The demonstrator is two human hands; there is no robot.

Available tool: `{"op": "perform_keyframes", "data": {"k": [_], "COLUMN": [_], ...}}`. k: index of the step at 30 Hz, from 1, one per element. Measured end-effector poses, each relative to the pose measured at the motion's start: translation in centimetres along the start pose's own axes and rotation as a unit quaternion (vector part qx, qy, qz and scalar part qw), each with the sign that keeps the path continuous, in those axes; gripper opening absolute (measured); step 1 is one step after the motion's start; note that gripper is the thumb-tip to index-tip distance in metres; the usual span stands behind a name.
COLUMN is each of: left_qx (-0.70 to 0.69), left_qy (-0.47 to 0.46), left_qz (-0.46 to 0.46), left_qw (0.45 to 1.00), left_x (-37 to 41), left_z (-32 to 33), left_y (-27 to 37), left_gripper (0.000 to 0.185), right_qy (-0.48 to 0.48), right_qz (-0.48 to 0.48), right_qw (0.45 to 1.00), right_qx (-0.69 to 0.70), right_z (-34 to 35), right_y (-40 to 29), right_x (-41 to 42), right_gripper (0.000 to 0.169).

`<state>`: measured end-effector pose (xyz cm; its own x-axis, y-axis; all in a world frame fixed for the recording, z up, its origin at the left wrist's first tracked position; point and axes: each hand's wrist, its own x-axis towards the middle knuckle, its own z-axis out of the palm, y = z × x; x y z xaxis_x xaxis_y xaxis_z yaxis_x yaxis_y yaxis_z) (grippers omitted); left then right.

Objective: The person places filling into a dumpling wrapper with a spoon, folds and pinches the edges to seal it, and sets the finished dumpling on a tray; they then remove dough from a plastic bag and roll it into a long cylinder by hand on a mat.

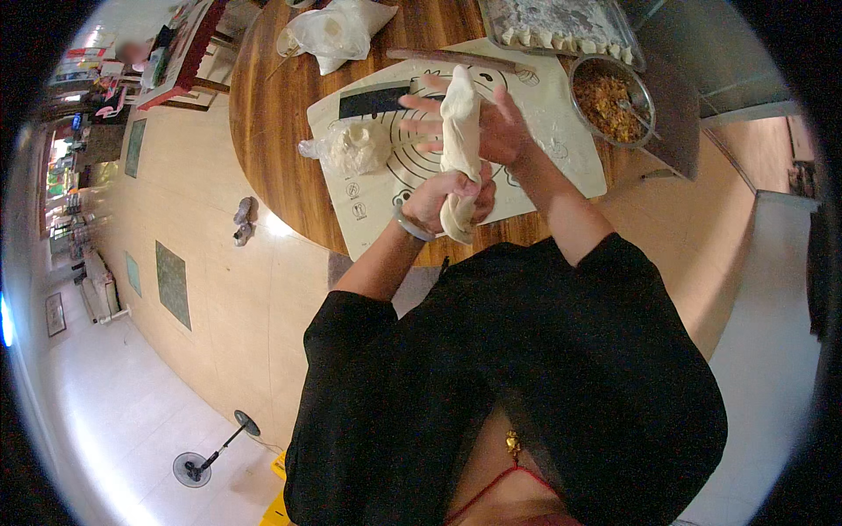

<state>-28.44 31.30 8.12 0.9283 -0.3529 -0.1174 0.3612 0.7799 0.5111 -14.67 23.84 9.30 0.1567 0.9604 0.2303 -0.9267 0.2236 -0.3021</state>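
My left hand [435,202] grips the lower part of a thick, pale dough rope [462,128], and a twisted end hangs below the fist. Behind the upper part of the rope, my right hand [505,131] is spread with its fingers apart and slightly blurred; whether its palm touches the dough is hard to tell. Both hands are above a cream silicone kneading mat [579,174] with printed circles. On the mat, left of the hands, sits more dough in a clear plastic bag [358,148]. A dark, flat, blade-like rectangle [375,102] lies behind the fingers, partly hidden.
A wooden rolling pin [454,58] crosses the mat's far edge. Farther back lies a white plastic bag [335,33]. At the right stand a metal bowl of chopped filling [608,105] with a spoon and a floured tray [559,16] edged with dumplings. The round wooden table [270,131] curves away left.
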Motion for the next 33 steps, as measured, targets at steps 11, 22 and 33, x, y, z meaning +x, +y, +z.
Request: {"op": "perform_keyframes", "data": {"k": [11,22,33], "left_qx": [0.167,-0.113,-0.079], "left_qy": [0.178,0.021,-0.035], "left_qz": [-0.003,-0.045,-0.002], "left_qw": [0.970,0.992,0.996], "left_x": [0.1,2.0,-1.5], "left_z": [2.4,0.1,0.5], "left_y": [3.2,2.6,-1.3], "left_gripper": [0.036,0.033,0.058], "right_qy": [0.167,0.075,0.063], "right_qz": [-0.044,-0.056,0.023], "right_qw": [0.966,0.986,0.985], "right_qx": [-0.194,-0.136,-0.158], "right_z": [3.1,1.2,0.6], "right_y": [-0.1,-0.5,0.9], "right_x": [1.4,-0.2,-2.3], "right_gripper": [0.027,0.069,0.033]}}
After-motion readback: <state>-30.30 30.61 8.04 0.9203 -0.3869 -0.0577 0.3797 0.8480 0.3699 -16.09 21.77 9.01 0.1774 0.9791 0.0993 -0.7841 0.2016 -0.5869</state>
